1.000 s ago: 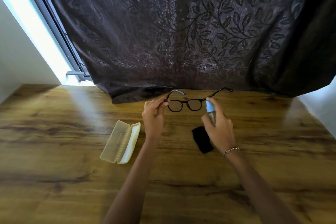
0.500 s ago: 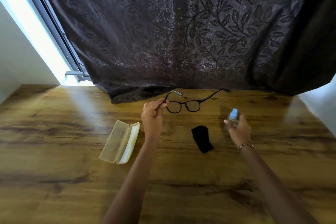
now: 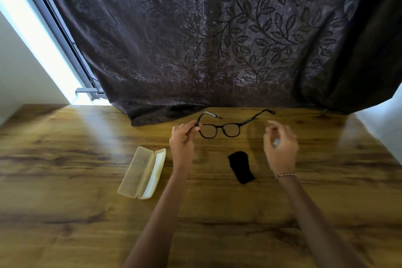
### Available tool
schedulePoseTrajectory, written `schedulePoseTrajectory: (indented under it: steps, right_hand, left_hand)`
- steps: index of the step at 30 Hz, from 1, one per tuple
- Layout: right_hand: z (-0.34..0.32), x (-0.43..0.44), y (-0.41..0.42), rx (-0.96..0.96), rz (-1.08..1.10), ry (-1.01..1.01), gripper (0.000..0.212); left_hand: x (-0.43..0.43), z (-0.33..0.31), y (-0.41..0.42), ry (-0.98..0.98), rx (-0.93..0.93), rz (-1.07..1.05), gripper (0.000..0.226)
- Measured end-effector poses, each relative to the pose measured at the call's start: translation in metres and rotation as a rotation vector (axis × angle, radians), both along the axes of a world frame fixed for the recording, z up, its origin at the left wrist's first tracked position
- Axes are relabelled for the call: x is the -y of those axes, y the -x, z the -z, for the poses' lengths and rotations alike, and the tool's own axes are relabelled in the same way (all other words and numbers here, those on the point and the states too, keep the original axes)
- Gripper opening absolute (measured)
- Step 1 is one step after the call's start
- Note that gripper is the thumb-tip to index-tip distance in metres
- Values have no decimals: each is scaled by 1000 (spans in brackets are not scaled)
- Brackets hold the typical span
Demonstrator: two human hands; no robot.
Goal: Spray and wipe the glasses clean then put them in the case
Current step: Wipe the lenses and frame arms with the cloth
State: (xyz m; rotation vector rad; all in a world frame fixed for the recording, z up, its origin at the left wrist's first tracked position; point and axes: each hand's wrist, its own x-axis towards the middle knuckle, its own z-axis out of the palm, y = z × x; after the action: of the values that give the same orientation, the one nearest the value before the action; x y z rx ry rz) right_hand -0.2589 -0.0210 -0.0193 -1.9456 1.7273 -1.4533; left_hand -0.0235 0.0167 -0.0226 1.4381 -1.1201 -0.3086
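Between your hands, the glasses (image 3: 219, 129) stay unwiped: left hand (image 3: 182, 139) pinches the frame, right hand (image 3: 280, 146) is loosely spread; cloth (image 3: 241, 167) untouched, case (image 3: 142, 172) open and empty.

Black glasses (image 3: 219, 129) unfolded, held aloft, open translucent case (image 3: 142, 172) lying flat, black cloth (image 3: 241, 166) crumpled

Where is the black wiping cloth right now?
In the head view the black cloth lies flat on the wooden table, untouched, between the two forearms, nearer than the glasses and right of the open case.
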Motion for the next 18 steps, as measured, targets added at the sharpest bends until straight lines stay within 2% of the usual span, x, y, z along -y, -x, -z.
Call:
schedulePoseTrajectory:
  steps: [3, 5, 9, 14, 18]
  right_hand:
    - [-16, 3, -18, 116, -227, -188, 37]
    - [-22, 7, -26, 171, -296, -214, 29]
    - [-29, 14, -34, 163, -300, -145, 8]
    - [-31, 16, -39, 97, -270, -72, 7]
    - [-32, 15, -39, 88, -272, -95, 13]
  left_hand:
    - [-1, 0, 2, -17, -4, 18, 16]
    - [-2, 0, 2, -23, -9, 28, 15]
    - [-5, -1, -3, -17, -11, 39, 15]
    - [-13, -3, -6, -5, 102, 28, 24]
    - [-13, -1, -8, -31, 202, 5, 20]
